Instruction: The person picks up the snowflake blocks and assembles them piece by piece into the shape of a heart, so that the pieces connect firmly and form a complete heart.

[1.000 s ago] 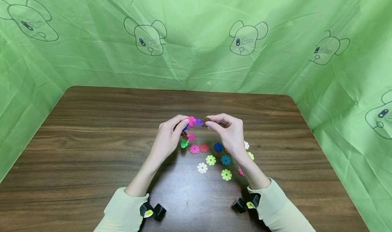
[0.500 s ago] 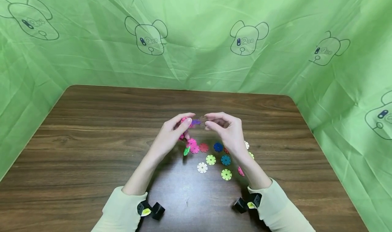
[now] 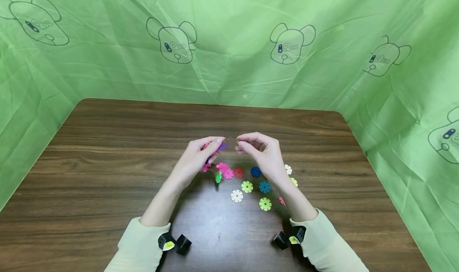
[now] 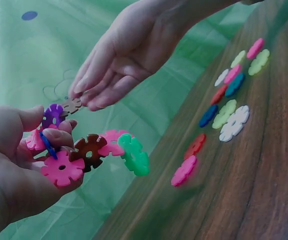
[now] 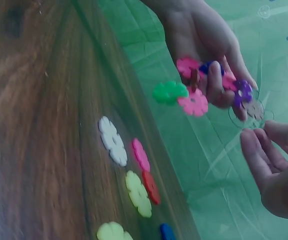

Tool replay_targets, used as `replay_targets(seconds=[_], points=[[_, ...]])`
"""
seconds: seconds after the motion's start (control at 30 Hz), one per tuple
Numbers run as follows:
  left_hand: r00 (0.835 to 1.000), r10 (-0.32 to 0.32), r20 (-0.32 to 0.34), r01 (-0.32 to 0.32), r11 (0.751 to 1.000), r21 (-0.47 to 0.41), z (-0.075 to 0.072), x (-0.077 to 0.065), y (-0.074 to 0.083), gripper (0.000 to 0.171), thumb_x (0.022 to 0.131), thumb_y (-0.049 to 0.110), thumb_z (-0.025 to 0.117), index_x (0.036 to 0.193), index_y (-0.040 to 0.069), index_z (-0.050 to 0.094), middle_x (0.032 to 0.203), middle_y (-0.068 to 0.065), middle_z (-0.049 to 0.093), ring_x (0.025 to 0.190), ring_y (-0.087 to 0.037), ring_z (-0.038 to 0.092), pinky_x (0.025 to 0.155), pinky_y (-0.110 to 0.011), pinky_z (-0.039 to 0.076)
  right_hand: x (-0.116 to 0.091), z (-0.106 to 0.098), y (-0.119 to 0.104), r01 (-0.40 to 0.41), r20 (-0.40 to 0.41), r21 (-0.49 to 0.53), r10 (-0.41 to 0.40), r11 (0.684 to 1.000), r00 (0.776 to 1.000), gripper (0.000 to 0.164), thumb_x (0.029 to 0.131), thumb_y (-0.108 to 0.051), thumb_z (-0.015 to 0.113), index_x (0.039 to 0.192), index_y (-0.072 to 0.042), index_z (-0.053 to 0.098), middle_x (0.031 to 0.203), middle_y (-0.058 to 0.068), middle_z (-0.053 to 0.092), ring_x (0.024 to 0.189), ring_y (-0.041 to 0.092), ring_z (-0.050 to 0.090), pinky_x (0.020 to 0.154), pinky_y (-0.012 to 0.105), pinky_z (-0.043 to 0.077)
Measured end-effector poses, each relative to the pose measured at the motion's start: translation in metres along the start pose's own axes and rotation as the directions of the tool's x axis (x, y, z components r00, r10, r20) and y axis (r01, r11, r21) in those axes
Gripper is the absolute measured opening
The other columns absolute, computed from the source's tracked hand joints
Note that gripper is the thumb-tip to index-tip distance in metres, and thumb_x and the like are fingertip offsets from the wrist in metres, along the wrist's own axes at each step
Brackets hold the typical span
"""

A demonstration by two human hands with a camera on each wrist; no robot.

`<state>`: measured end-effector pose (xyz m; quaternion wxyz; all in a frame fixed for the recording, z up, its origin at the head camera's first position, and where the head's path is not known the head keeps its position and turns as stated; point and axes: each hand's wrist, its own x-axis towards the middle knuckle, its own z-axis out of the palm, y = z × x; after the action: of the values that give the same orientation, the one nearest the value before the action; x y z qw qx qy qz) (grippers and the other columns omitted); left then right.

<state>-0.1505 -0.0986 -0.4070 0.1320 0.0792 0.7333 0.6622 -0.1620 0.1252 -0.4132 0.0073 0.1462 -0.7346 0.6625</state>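
My left hand (image 3: 195, 156) holds a chain of notched plastic snowflake discs, its thumb and fingers curled round the middle. In the left wrist view, a pink disc (image 4: 62, 169) lies against the palm side. From it the chain runs through a dark brown disc (image 4: 88, 152) and another pink one to a green disc (image 4: 135, 156) at the free end. A purple disc (image 4: 53, 115) and a lighter brown disc (image 4: 72, 106) stick out at the other end. Right beside that brown disc are the fingertips of my right hand (image 3: 263, 152), loosely bent with nothing visible between them.
Loose discs lie on the brown wooden table (image 3: 125, 144), among them a red disc (image 3: 238, 172), a white disc (image 3: 237, 196), a teal disc (image 3: 264, 187) and several others, some partly under my right forearm. A green cloth (image 3: 229, 64) with bear drawings hangs behind.
My left hand has drawn slightly left and turned the chain, so its green end hangs lower. The brown disc at the right fingertips now appears edge-on; the right hand has shifted slightly left.
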Motion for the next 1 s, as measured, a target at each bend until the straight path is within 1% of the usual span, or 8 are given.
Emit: replay_targets(seconds=[0.1, 0.2, 0.33, 0.47, 0.63, 0.73, 0.87, 1.0], points=[[0.999, -0.036, -0.011, 0.035, 0.996, -0.083, -0.006, 0.0, 0.0, 0.039, 0.109, 0.038, 0.05, 0.126, 0.006, 0.067, 0.07, 0.004, 0.05, 0.059, -0.007, 0.04, 0.05, -0.021, 0.033, 0.002, -0.005, 0.002, -0.022, 0.045, -0.107, 0.027, 0.994, 0.999, 0.021, 0.095, -0.014, 0.074, 0.113, -0.003, 0.075, 0.105, 0.019, 0.076, 0.091, 0.023, 0.076, 0.085, 0.033, 0.062], [0.997, -0.082, -0.004, 0.08, 0.982, -0.17, -0.01, -0.001, 0.0, 0.046, 0.111, 0.039, 0.043, 0.136, 0.005, 0.062, 0.08, 0.004, 0.056, 0.061, -0.006, 0.043, 0.052, -0.019, 0.035, 0.005, -0.01, 0.005, -0.048, 0.127, -0.246, 0.081, 0.968, 0.989, 0.021, 0.095, -0.016, 0.075, 0.115, -0.01, 0.076, 0.112, 0.017, 0.076, 0.095, 0.016, 0.073, 0.086, 0.03, 0.059], [0.994, -0.109, 0.014, 0.109, 0.957, -0.268, -0.014, 0.0, 0.002, 0.053, 0.112, 0.041, 0.037, 0.142, 0.002, 0.056, 0.09, 0.003, 0.062, 0.063, -0.005, 0.047, 0.055, -0.018, 0.038, 0.007, -0.017, 0.012, -0.062, 0.238, -0.375, 0.161, 0.925, 0.958, 0.023, 0.094, -0.017, 0.076, 0.117, -0.012, 0.075, 0.115, 0.014, 0.076, 0.099, 0.017, 0.071, 0.091, 0.04, 0.058], [0.994, -0.107, 0.018, 0.107, 0.934, -0.342, -0.017, -0.001, 0.003, 0.054, 0.113, 0.038, 0.033, 0.142, -0.002, 0.053, 0.091, 0.001, 0.062, 0.064, -0.005, 0.048, 0.056, -0.016, 0.039, 0.008, -0.021, 0.018, -0.027, 0.328, -0.463, 0.199, 0.886, 0.924, 0.029, 0.093, -0.014, 0.077, 0.12, -0.006, 0.073, 0.116, 0.013, 0.076, 0.099, 0.02, 0.072, 0.093, 0.046, 0.058], [0.993, -0.117, 0.033, 0.122, 0.927, -0.355, -0.019, -0.002, 0.005, 0.055, 0.112, 0.04, 0.032, 0.144, 0.0, 0.051, 0.094, 0.001, 0.061, 0.065, -0.005, 0.048, 0.057, -0.016, 0.04, 0.009, -0.023, 0.024, 0.051, 0.398, -0.577, 0.225, 0.815, 0.889, 0.03, 0.087, -0.014, 0.083, 0.117, -0.009, 0.075, 0.111, 0.007, 0.077, 0.097, 0.019, 0.071, 0.089, 0.04, 0.059], [0.992, -0.119, 0.043, 0.126, 0.929, -0.347, -0.02, -0.002, 0.005, 0.056, 0.112, 0.041, 0.031, 0.144, 0.0, 0.051, 0.095, 0.001, 0.061, 0.065, -0.005, 0.048, 0.057, -0.016, 0.039, 0.009, -0.022, 0.029, 0.101, 0.435, -0.612, 0.227, 0.784, 0.871, 0.031, 0.085, -0.018, 0.085, 0.114, -0.012, 0.077, 0.109, 0.004, 0.076, 0.097, 0.019, 0.07, 0.087, 0.038, 0.059], [0.992, -0.117, 0.042, 0.124, 0.935, -0.334, -0.023, -0.002, 0.006, 0.056, 0.112, 0.041, 0.031, 0.142, -0.001, 0.051, 0.094, 0.001, 0.06, 0.065, -0.005, 0.047, 0.055, -0.016, 0.037, 0.009, -0.02, 0.033, 0.163, 0.48, -0.625, 0.211, 0.764, 0.852, 0.031, 0.084, -0.022, 0.086, 0.113, -0.014, 0.078, 0.107, 0.002, 0.073, 0.096, 0.018, 0.067, 0.086, 0.038, 0.058], [0.992, -0.123, 0.042, 0.13, 0.935, -0.33, -0.027, -0.003, 0.005, 0.055, 0.112, 0.042, 0.032, 0.142, -0.001, 0.051, 0.094, 0.0, 0.06, 0.065, -0.005, 0.047, 0.055, -0.016, 0.037, 0.01, -0.019, 0.034, 0.202, 0.505, -0.632, 0.2, 0.748, 0.84, 0.03, 0.083, -0.02, 0.087, 0.111, -0.015, 0.078, 0.106, 0.003, 0.071, 0.094, 0.018, 0.064, 0.085, 0.037, 0.057]])
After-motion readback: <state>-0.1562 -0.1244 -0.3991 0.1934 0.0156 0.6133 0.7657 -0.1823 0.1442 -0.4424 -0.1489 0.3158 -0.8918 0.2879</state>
